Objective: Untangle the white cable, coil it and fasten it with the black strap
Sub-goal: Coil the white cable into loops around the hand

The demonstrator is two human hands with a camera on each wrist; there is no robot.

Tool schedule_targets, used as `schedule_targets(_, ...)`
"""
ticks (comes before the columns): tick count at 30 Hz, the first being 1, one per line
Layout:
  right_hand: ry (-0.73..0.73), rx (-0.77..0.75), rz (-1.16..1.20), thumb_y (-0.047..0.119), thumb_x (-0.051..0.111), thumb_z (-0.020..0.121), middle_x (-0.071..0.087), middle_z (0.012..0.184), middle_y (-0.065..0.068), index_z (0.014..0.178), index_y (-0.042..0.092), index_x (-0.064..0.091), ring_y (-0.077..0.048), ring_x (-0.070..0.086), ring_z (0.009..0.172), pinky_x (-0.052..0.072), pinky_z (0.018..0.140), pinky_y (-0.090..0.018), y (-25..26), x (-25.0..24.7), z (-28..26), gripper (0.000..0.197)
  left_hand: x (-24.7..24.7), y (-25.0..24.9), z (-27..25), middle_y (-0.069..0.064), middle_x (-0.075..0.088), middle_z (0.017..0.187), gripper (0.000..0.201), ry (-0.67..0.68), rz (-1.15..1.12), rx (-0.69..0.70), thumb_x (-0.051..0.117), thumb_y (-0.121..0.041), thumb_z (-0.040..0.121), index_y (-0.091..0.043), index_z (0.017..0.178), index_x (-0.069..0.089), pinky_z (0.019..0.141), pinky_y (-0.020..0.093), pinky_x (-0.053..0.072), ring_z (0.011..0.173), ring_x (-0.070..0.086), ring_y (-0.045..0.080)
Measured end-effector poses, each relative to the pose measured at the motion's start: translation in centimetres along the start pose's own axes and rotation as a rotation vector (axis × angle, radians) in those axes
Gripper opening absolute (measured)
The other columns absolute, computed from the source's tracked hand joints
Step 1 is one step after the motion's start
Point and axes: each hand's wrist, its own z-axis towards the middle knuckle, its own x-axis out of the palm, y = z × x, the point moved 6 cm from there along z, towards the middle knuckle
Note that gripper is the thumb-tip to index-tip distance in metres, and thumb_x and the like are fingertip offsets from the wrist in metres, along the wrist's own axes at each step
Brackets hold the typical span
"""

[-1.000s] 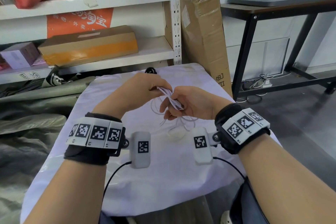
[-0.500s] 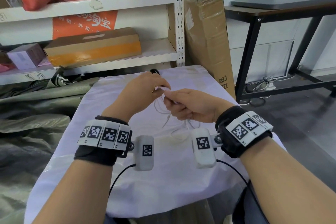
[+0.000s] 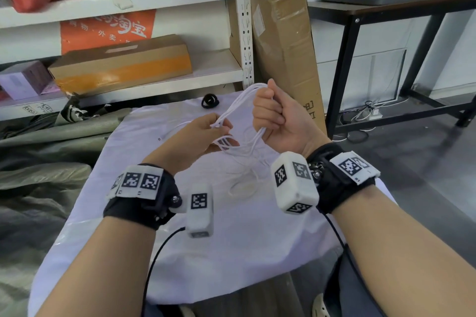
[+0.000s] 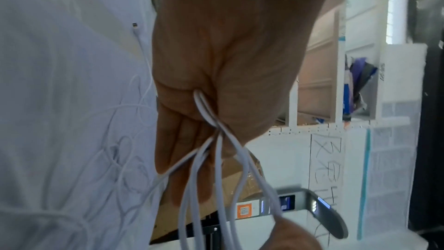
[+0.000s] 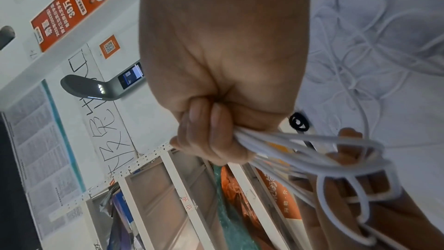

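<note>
Closest to the camera are the two forearms, each with a black wrist band carrying white tags with black square codes, and a white camera block hanging off each wrist. Under them is the table (image 3: 231, 252), covered in a white cloth.

A bit further out, the left hand (image 3: 198, 136) pinches a bunch of strands of the white cable (image 3: 239, 103) between thumb and fingertips; the left wrist view shows the strands coming out of the curled fingers and fanning downward. The right hand (image 3: 277, 116) sits higher and is closed in a fist round the other end of the same bundle of loops, thumb up. So several loops are stretched in the air between both hands, not neat yet. The rest of the cable lies loose and tangled on the cloth right below the hands, and one small plug end (image 4: 135, 25) rests on the cloth off to the left side.

Past the hands, near the far edge of the table, the black strap (image 3: 210, 101) lies curled up on the cloth, nobody touching it.

Behind that is a white metal shelf (image 3: 128, 0) with a flat cardboard box (image 3: 121, 64), a tall cardboard box (image 3: 283, 33) leaning beside it, and a black-framed desk (image 3: 386, 5) on the right.
</note>
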Motion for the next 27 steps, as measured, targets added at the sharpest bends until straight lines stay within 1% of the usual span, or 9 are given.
schedule_targets(4,-0.003,-0.065,0.114,0.037,0.035,0.096,0.037,0.042,0.004,0.064,0.010,0.055,-0.006,0.018,0.038,0.023,0.037,-0.017,0.8,-0.4,0.1,0.047,0.1,-0.5,-0.2,-0.002,0.054,0.059,0.015,0.088,-0.125,0.012,0.048,-0.006,0.097,-0.010,0.090,0.061,0.089,0.039,0.054,0.055,0.053,0.011)
schedule_targets(8,-0.099,-0.127,0.111,0.039,0.029,0.102,0.034,0.040,0.006,0.062,0.012,0.053,-0.006,0.031,0.030,0.022,0.035,-0.016,1.4,-1.3,0.0,0.054,-0.1,-0.5,-0.5,-0.005,0.057,0.069,0.007,0.127,0.102,0.007,0.057,-0.012,0.093,-0.014,0.093,0.064,0.076,0.026,0.054,0.064,0.053,0.012)
schedule_targets(11,-0.126,-0.152,0.116,0.039,0.029,0.102,0.033,0.040,0.006,0.062,0.013,0.051,-0.006,0.031,0.030,0.022,0.034,-0.016,1.3,-1.5,0.0,0.052,-0.8,0.0,-0.1,-0.007,0.062,0.075,0.009,0.053,0.307,0.018,0.057,-0.022,0.094,-0.018,0.092,0.065,0.067,0.024,0.044,0.063,0.049,0.013)
schedule_targets(15,-0.129,-0.213,0.216,0.038,0.029,0.102,0.032,0.039,0.005,0.058,0.012,0.050,-0.007,0.030,0.029,0.022,0.033,-0.017,2.7,-1.8,-0.2,0.055,-1.1,-0.4,0.0,0.001,0.065,0.068,0.032,-0.050,0.241,0.024,0.052,-0.040,0.095,-0.013,0.088,0.066,0.046,0.017,0.029,0.044,0.033,0.010)
schedule_targets(18,-0.157,-0.340,0.374,0.033,0.023,0.103,0.031,0.037,0.003,0.046,0.010,0.046,-0.010,0.029,0.027,0.025,0.028,-0.021,5.2,-3.6,-0.8,0.066,-1.9,-0.1,-0.3,-0.001,0.052,0.056,0.039,-0.065,0.243,0.008,0.052,-0.043,0.094,-0.008,0.086,0.067,0.048,0.019,0.029,0.044,0.033,0.011)
schedule_targets(21,-0.320,-0.522,0.455,0.027,0.028,0.101,0.028,0.035,0.004,0.041,0.011,0.042,-0.011,0.026,0.025,0.023,0.026,-0.021,7.3,-5.9,-2.2,0.064,-3.6,1.0,-0.4,-0.007,0.050,0.050,0.032,-0.089,0.500,-0.025,0.061,-0.041,0.089,-0.011,0.079,0.069,0.054,0.022,0.039,0.048,0.039,0.012)
schedule_targets(24,-0.545,-0.663,0.485,0.017,0.030,0.098,0.025,0.034,0.005,0.055,0.016,0.035,-0.010,0.023,0.023,0.019,0.027,-0.014,7.7,-7.6,-3.5,0.044,-5.0,1.7,-0.3,-0.010,0.050,0.050,0.025,-0.134,0.596,-0.050,0.067,-0.035,0.086,-0.012,0.076,0.069,0.069,0.031,0.052,0.055,0.047,0.013)
schedule_targets(25,-0.624,-0.703,0.465,0.009,0.030,0.093,0.024,0.033,0.005,0.058,0.017,0.032,-0.009,0.023,0.022,0.018,0.027,-0.014,7.6,-8.1,-3.8,0.036,-5.4,1.7,-0.2,-0.007,0.052,0.053,0.024,-0.156,0.591,-0.043,0.067,-0.034,0.086,-0.011,0.076,0.068,0.070,0.031,0.051,0.057,0.048,0.014)
schedule_targets(27,-0.715,-0.785,0.380,0.004,0.035,0.067,0.026,0.030,0.007,0.061,0.018,0.028,-0.008,0.025,0.021,0.019,0.027,-0.012,7.7,-8.3,-4.6,0.017,-5.8,1.4,-0.2,-0.003,0.057,0.061,0.021,-0.216,0.679,-0.008,0.066,-0.030,0.087,-0.010,0.078,0.066,0.063,0.025,0.044,0.060,0.051,0.014)
